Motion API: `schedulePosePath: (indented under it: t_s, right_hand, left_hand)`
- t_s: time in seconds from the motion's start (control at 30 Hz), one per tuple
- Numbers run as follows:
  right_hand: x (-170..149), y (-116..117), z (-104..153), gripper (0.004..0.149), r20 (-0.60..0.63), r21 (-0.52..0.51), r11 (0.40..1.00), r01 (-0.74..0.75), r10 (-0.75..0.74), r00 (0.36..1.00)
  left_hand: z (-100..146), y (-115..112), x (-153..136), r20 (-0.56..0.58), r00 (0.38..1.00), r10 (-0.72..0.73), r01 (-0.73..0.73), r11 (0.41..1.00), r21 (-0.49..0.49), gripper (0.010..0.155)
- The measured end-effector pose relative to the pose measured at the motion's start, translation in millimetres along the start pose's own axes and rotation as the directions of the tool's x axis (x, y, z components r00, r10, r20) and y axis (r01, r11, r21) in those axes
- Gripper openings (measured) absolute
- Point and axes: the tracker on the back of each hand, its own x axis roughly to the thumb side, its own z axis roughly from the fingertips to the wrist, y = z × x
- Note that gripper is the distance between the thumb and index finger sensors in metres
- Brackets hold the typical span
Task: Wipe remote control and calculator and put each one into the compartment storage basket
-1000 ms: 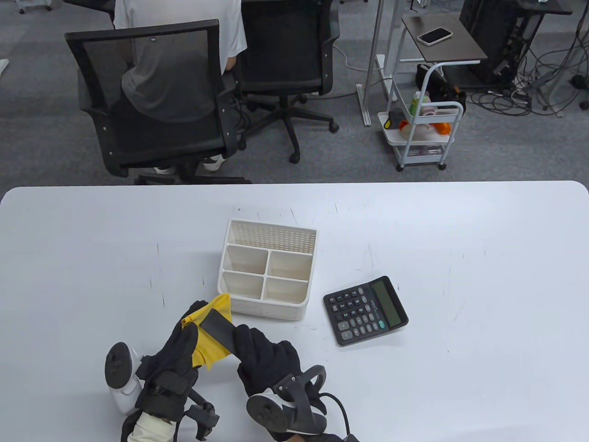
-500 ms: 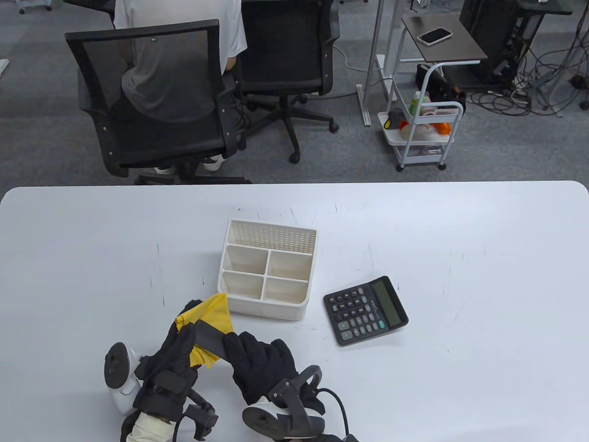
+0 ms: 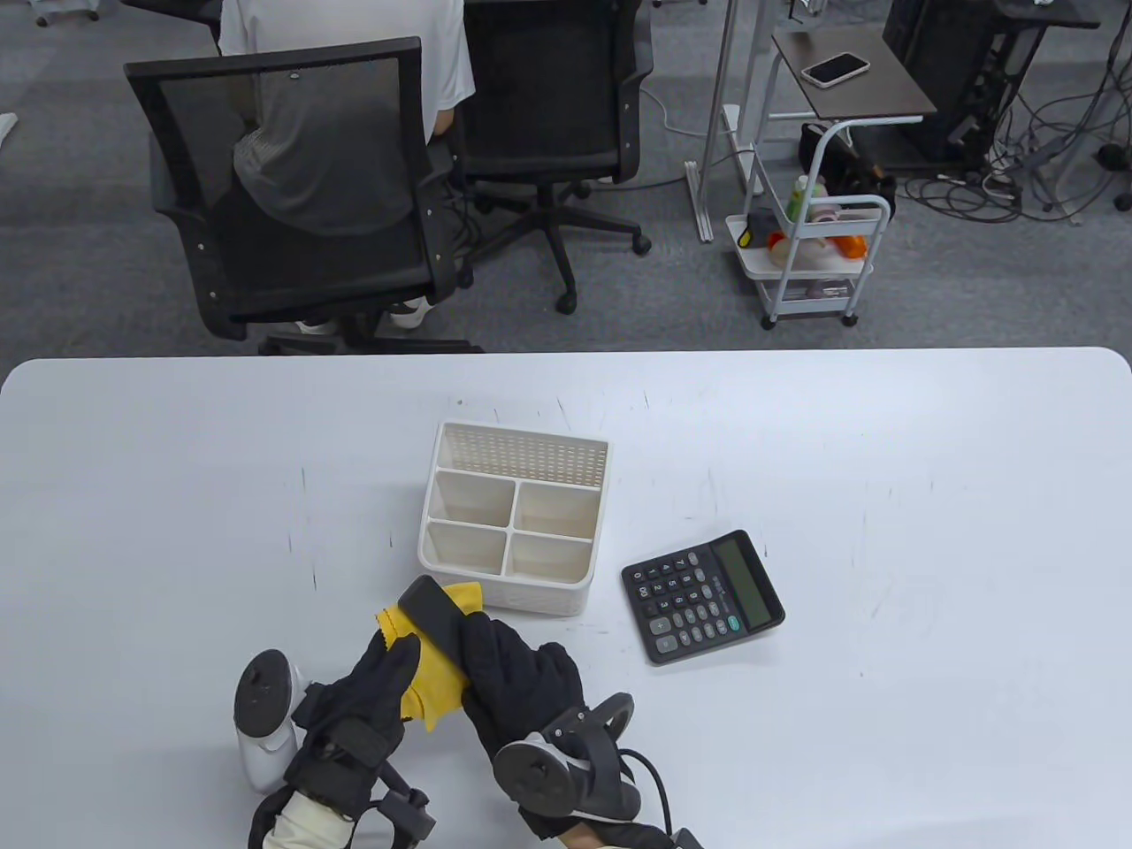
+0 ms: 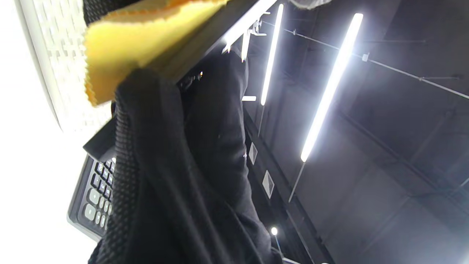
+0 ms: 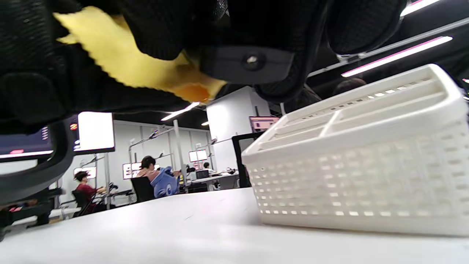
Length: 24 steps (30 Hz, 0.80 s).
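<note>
- Both hands have shifted to the right since a second ago, and the remote (image 3: 433, 608) now points its far end at the near wall of the basket (image 3: 517, 597), with more of its dark back showing above the cloth (image 3: 432, 675).
- Close together near the table's front edge, the right hand (image 3: 513, 676) grips the remote's near end while the left hand (image 3: 376, 694) holds the yellow cloth against the remote's left side.
- From the right wrist view, the remote (image 5: 249, 64) is held above the table (image 5: 183, 234), with the cloth (image 5: 143, 69) hanging under the glove.
- Beside the basket's right front corner lies the calculator (image 3: 703, 595), flat, keys up, turned at an angle and apart from the basket.
- Wide bare tabletop (image 3: 929, 531) stretches right of the calculator and left of the basket; the table's corners are rounded.
- White plastic with a perforated lattice wall, the basket (image 5: 362, 172) has four small front cells and one long cell behind.
- Soft and pinked along its edge is the cloth (image 4: 139, 44); the gloves are black knit with a dotted grip.
- Beyond the table's far edge stand a mesh-backed chair (image 3: 292, 186) and a small white cart (image 3: 818, 256).
</note>
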Motion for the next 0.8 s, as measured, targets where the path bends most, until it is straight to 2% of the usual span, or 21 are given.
schedulePosePath:
  t_s: [0.03,0.23,0.37,0.47,0.57,0.63,0.8]
  right_hand:
    - [1.1,0.7,0.0,0.069,0.025,0.007,1.000,-0.001,0.001,1.000]
    - [-3.7,-1.5,-0.7,0.068,0.001,0.002,1.000,0.012,-0.012,1.000]
    - [-14.1,-2.5,-0.1,0.069,-0.099,0.008,0.999,0.050,-0.049,0.994]
    - [-16.6,-3.3,1.1,0.069,-0.129,-0.014,0.997,0.069,-0.071,0.989]
    - [-11.0,-6.0,1.5,0.068,-0.093,-0.039,0.999,-0.006,0.002,0.996]
    - [-5.0,-6.0,1.3,0.068,-0.065,-0.041,0.999,0.008,-0.011,0.998]
    - [7.0,-3.5,1.5,0.068,0.001,-0.026,0.999,-0.018,0.018,1.000]
  left_hand:
    - [0.9,0.2,0.2,0.001,1.000,0.011,-0.011,1.000,0.011,0.063]
    - [2.6,6.7,3.5,0.063,0.991,0.121,-0.124,0.992,0.039,0.060]
    - [2.8,6.9,2.9,0.046,0.997,0.054,-0.055,0.998,0.018,0.060]
    - [1.1,1.4,2.7,0.024,1.000,0.014,-0.013,1.000,-0.024,0.061]
    - [-0.3,-5.0,2.6,0.020,1.000,-0.013,0.014,0.999,-0.052,0.064]
    - [-0.1,-7.0,1.9,0.018,1.000,-0.023,0.024,0.998,-0.061,0.067]
    - [1.4,-1.9,1.9,0.031,0.999,0.017,-0.017,1.000,-0.005,0.067]
